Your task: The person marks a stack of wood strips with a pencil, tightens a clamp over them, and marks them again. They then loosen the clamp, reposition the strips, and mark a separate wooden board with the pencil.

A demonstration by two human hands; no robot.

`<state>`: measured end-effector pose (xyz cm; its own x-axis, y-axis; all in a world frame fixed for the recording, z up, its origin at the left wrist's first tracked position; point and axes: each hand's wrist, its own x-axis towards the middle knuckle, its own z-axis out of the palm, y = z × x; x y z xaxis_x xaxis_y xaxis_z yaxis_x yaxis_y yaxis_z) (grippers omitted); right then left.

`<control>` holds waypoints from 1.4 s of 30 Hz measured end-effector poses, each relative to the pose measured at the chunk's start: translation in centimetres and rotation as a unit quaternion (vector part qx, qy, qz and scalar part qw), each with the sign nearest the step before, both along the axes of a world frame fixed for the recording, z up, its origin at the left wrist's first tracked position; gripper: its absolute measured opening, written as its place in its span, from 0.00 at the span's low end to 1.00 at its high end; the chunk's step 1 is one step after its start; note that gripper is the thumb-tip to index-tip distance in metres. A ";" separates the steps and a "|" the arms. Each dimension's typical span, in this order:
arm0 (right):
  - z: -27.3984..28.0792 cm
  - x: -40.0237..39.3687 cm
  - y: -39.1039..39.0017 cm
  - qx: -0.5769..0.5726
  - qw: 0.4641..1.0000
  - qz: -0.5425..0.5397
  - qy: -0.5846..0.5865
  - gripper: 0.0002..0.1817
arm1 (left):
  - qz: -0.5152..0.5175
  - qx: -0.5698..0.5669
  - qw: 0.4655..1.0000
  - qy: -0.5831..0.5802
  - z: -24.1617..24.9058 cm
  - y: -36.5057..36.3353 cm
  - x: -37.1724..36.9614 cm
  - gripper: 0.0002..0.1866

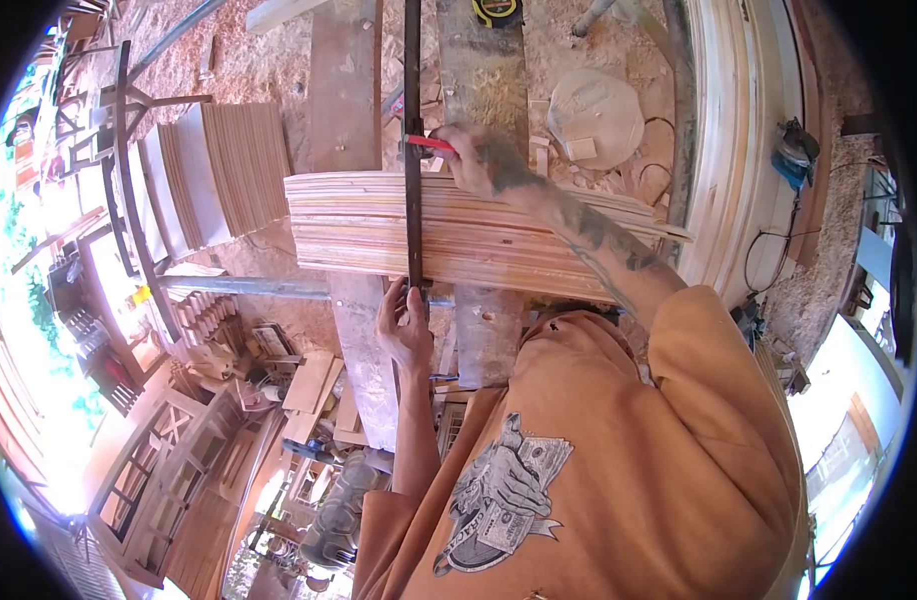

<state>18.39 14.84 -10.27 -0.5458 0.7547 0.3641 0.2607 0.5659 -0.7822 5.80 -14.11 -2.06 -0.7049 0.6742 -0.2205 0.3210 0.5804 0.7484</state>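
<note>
A long dark metal bar lies across a stack of thin wooden strips, whose edges face up and bow slightly. My left hand has its thumb and fingers closed around the bar's near end, right beside the stack's near side. At the stack's far side, my right hand grips a slim red stick that looks like a carpenter's pencil. The stick's tip meets the bar at a dark, wider block on it. Part of the right palm is hidden from above.
Planks run beneath the stack, and a yellow tape measure lies on one. More stacked strips stand at left. Long boards and a blue power tool are at right. Sawdust and a round disc cover the ground.
</note>
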 end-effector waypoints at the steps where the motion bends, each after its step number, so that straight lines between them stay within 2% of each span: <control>1: 0.3 0.0 -0.1 0.034 0.999 0.004 -0.016 0.14 | -0.002 0.003 1.000 0.000 -0.1 -0.1 -0.1 0.18; 2: 0.5 0.0 -0.1 0.068 0.997 0.007 -0.032 0.14 | -0.004 0.007 1.000 0.000 -0.4 -0.2 -0.1 0.18; 5: 1.9 -0.4 1.2 0.000 0.995 0.040 -0.096 0.14 | -0.011 0.013 1.000 0.010 -0.4 -0.1 -0.2 0.17; 8: 0.8 -1.4 3.4 -0.036 0.993 -0.024 -0.107 0.13 | -0.003 0.029 1.000 0.003 -0.3 0.2 0.2 0.17; 11: 1.0 -0.9 4.5 -0.001 0.994 0.011 -0.113 0.12 | -0.005 0.025 1.000 0.014 0.0 0.1 0.0 0.16; 12: 0.7 -1.1 4.7 0.049 0.996 0.005 -0.074 0.13 | -0.008 0.020 1.000 0.021 -0.1 0.2 0.0 0.16; 15: 0.7 -0.8 5.2 0.035 0.995 0.032 -0.084 0.13 | -0.012 0.023 0.999 0.024 0.1 0.3 0.1 0.16; 18: 0.6 -0.5 6.8 -0.010 0.992 0.094 -0.085 0.15 | -0.021 0.014 0.999 0.037 0.1 0.3 -0.1 0.16; 20: 0.8 -0.4 7.6 -0.102 0.979 0.126 -0.123 0.12 | -0.011 0.021 1.000 0.016 -0.2 0.0 -0.1 0.16; 24: 5.8 -0.3 9.7 -0.237 0.927 0.201 -0.211 0.14 | -0.001 0.019 1.000 -0.003 -0.4 -0.1 -0.1 0.17; 27: 3.9 -0.8 8.3 -0.021 0.957 0.154 -0.245 0.15 | 0.000 0.026 1.000 -0.009 -0.8 -0.2 -0.1 0.17; 30: 2.8 -0.4 7.2 -0.037 0.982 0.117 -0.147 0.11 | -0.006 0.018 1.000 0.001 -0.6 -0.2 -0.1 0.17; 33: 2.5 -0.2 7.2 -0.103 0.983 0.100 -0.114 0.09 | -0.019 0.018 1.000 0.008 -0.5 0.0 -0.2 0.16; 36: 1.8 -1.2 5.5 -0.041 0.994 0.002 -0.105 0.09 | -0.019 0.014 1.000 0.007 0.0 0.1 -0.1 0.16; 39: 1.5 -1.8 5.1 -0.035 0.999 -0.007 -0.023 0.09 | -0.023 0.015 0.999 0.025 0.1 0.2 -0.1 0.16; 42: 2.3 -1.9 5.3 -0.015 0.986 0.017 -0.166 0.10 | -0.014 0.029 0.999 0.016 0.2 0.3 0.0 0.16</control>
<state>16.49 20.13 -7.98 -0.6563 0.7417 0.1384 0.4864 0.5561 -0.6739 5.80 -13.77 -1.89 -0.6914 0.7052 -0.1568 0.3618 0.5258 0.7698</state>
